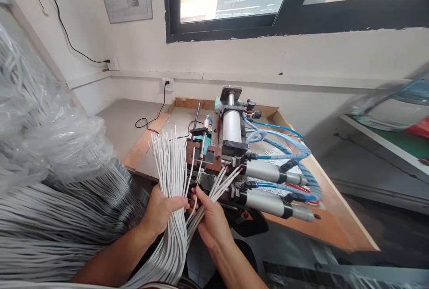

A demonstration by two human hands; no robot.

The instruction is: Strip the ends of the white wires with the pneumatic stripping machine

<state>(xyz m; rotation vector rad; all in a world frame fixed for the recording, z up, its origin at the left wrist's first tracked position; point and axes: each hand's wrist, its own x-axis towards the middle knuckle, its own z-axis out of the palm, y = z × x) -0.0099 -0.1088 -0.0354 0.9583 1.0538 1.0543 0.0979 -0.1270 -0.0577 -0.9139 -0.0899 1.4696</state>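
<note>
A thick bundle of white cables point(169, 168) stands upright in my left hand point(162, 208), whose fingers and thumb wrap round it. My right hand point(209, 215) pinches a single white cable between thumb and fingers, and that cable's upper end reaches into the front of a pneumatic machine point(214, 159). Against the right palm lies a smaller group of white cables point(223, 186), with reddish inner wires showing at their tips. Both hands are close together just in front of the machine. Some fingertips are hidden behind the cables.
Silver cylinders point(266, 202) with blue air hoses point(295, 146) stick out to the machine's right, above a wooden-edged table point(348, 231). Piles of grey-white cables point(60, 222), partly under clear plastic point(56, 132), fill the left. A shelf point(375, 137) holds a large bottle at right.
</note>
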